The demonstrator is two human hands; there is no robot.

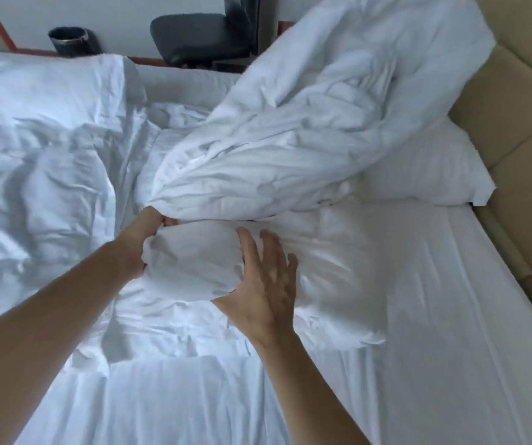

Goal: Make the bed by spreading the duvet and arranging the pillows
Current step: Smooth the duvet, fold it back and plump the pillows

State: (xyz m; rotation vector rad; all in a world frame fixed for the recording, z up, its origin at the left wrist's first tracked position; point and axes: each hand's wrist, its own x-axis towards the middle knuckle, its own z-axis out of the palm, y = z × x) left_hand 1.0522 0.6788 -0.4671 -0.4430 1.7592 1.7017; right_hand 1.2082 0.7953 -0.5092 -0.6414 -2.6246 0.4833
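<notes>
A white pillow [290, 271] lies in the middle of the bed, its near-left corner bunched up. My left hand [144, 239] grips that corner from the left, fingers curled into the fabric. My right hand [264, 277] lies flat on the pillow with fingers spread. A second white pillow [322, 123] leans tilted above the first, reaching up toward the headboard. A third pillow [425, 168] lies flat against the headboard at the right. The crumpled white duvet [43, 149] is heaped on the bed's left side.
A beige padded headboard [521, 133] runs along the right. The white fitted sheet [435, 332] shows bare at the lower right. Beyond the bed stand a dark chair [200, 36] and a black bin [72, 40] against the wall.
</notes>
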